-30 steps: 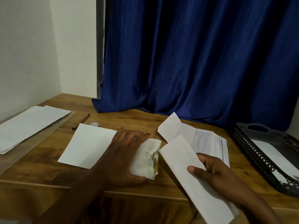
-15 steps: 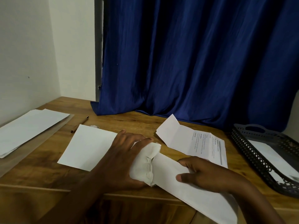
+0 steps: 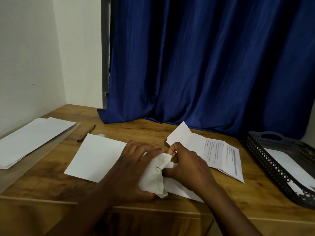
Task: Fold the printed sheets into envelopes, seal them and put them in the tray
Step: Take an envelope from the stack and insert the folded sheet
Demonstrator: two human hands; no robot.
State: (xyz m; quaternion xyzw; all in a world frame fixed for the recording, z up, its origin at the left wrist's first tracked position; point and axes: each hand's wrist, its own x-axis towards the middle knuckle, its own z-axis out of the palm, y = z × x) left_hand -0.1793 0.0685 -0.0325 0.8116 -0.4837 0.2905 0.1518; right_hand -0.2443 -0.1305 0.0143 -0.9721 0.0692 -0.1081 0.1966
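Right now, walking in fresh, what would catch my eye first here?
Probably the big blue curtain behind the wooden desk. Then the two hands at the front edge: the left hand and right hand work a crumpled white wad on an envelope. A black mesh tray sits right.

curtain (image 3: 204, 65): deep blue, hangs in folds across the back, its hem resting on the far edge of the desk.
wall (image 3: 25, 57): plain white, at the left, meeting a second white wall in the corner; a small dark speck shows on it.
frame strip (image 3: 104, 53): grey, upright, just left of the curtain's edge.
desk (image 3: 153, 130): brown wood grain, with a lighter front lip running along its near edge.
pen (image 3: 86, 133): dark brown, lies slanted on the desk at the back left.
small white scrap (image 3: 102, 135): crumpled, just right of the pen; too small to make out.
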